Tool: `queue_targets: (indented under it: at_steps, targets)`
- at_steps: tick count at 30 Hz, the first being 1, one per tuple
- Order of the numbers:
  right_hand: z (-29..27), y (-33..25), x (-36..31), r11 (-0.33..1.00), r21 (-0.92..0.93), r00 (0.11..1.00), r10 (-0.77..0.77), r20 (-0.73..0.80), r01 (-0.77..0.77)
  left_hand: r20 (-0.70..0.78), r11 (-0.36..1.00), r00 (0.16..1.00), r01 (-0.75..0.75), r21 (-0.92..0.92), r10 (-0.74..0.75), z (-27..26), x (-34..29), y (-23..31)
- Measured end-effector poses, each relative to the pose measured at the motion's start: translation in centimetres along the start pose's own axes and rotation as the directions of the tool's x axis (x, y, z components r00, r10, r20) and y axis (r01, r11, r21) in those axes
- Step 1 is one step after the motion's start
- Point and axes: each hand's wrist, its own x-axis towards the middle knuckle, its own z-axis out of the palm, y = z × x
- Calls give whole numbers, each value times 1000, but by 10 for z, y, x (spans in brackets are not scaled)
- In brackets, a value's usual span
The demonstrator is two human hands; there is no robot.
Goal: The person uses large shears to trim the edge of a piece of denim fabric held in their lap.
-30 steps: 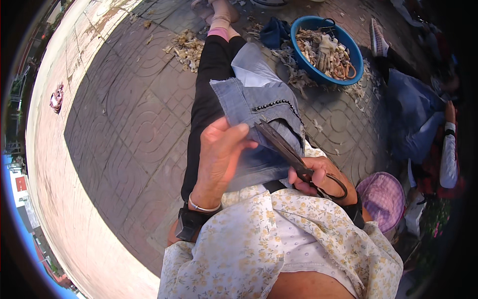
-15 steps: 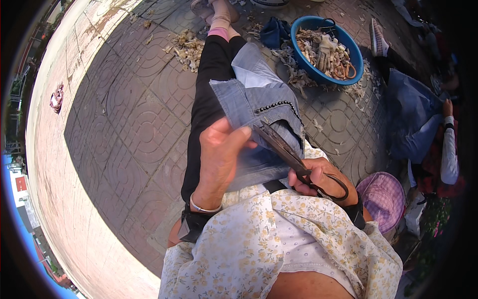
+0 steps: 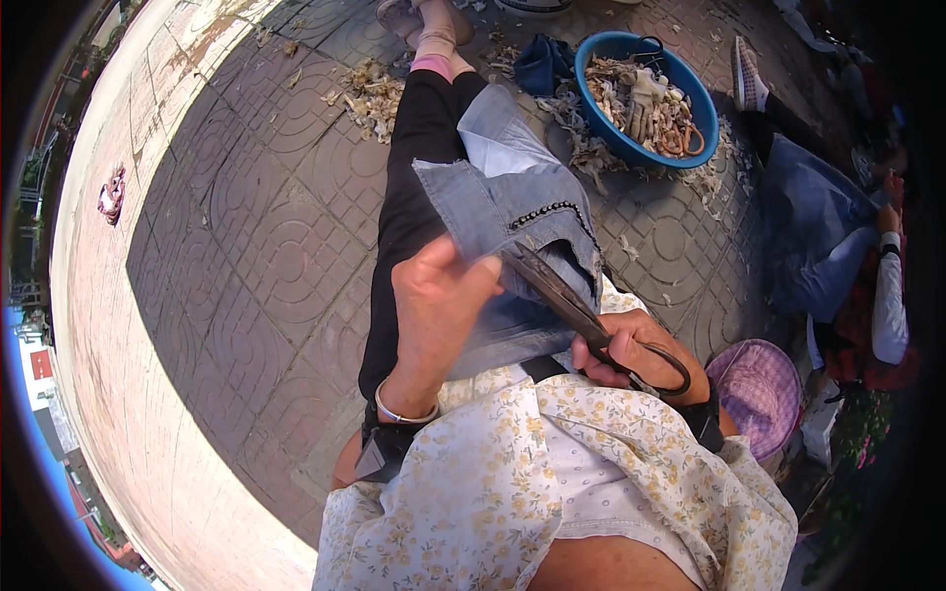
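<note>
A piece of grey-blue denim [image 3: 503, 197] with a row of dark beads lies across my lap and legs. My left hand [image 3: 443, 295] is closed, pinching the denim's edge between thumb and fingers; some motion blur softens the hand. In my right hand [image 3: 631, 350] is a pair of dark metal scissors [image 3: 562, 295], with fingers through and around the handles. The blades point up and left, their tips close beside my left fingertips at the cloth. Whether the tips touch the denim is hard to make out.
A blue basin [image 3: 601, 128] holding shells or scraps, a glove and orange-handled scissors stands ahead right. Scraps [image 3: 374, 98] lie scattered on the paving. Beside my right arm is a pink checked hat [image 3: 757, 394]. Another person sits at right with denim [image 3: 813, 236] on their lap.
My left hand has shifted slightly to the left with the denim edge. The scissors' blades look closer together, their tips nearer my left fingertips.
</note>
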Motion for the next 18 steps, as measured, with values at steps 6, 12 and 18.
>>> queue_targets:
  at_steps: [6,12,18]
  targets:
    - [2,5,8,984,-131,991,-130,-34,125,22,984,997,78,-160,-75,2,1,0]
    - [3,12,14,918,-351,970,-229,-84,186,20,993,996,91,-68,-90,2,3,3]
    - [9,3,23,922,-218,915,-361,-181,321,116,935,963,264,-238,-243,7,-2,-13]
